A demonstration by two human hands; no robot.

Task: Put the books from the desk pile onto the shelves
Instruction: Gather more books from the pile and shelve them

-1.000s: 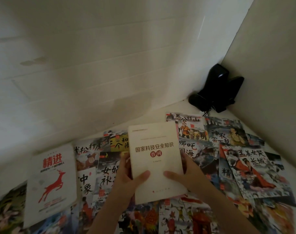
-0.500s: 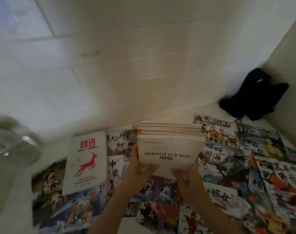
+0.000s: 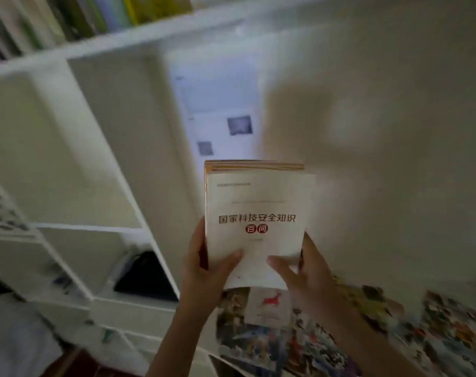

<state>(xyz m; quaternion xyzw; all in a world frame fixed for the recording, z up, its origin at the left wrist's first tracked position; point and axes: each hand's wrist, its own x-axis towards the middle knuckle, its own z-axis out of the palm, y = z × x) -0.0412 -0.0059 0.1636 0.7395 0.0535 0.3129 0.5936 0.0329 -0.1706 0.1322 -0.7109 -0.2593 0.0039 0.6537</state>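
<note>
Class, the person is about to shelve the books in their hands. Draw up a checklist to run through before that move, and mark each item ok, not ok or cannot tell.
1. Stack of books held by both hands: ok; left hand and right hand grip its lower corners.
2. Stack squared up: not ok; orange-edged books behind sit offset from the front cover.
3. Free shelf compartment nearby: ok; the one to the left looks open.
4. Lower compartment free: not ok; a dark bag sits in it.
5. Number of books in the stack: cannot tell.
</note>
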